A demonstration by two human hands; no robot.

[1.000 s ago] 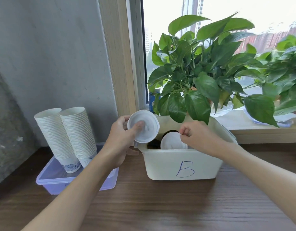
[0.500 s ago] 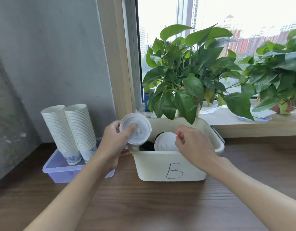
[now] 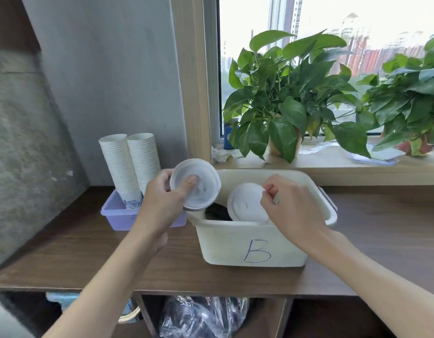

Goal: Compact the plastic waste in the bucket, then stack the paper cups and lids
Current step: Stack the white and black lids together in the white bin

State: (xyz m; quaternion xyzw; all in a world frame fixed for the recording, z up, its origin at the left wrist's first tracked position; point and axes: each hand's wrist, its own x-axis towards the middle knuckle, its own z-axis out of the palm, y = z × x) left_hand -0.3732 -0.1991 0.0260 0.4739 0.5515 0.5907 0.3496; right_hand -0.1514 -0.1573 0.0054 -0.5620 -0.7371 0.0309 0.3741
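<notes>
Bags (image 3: pixel 203 315) of crumpled clear plastic sit in the opening under the table (image 3: pixel 382 240). On the table stands a cream bin (image 3: pixel 235 245) marked "B". The right hand (image 3: pixel 291 206) pinches the edge of a white lid (image 3: pixel 245 203) that stands tilted inside the bin. The left hand (image 3: pixel 162 201) grips a translucent lid (image 3: pixel 201 181) above the bin's left corner, thumb on its face. Behind it, two stacks of paper cups (image 3: pixel 130 164) stand upside down in a lavender tray (image 3: pixel 116 215). Potted plants (image 3: pixel 284 98) line the windowsill (image 3: pixel 333 164).
</notes>
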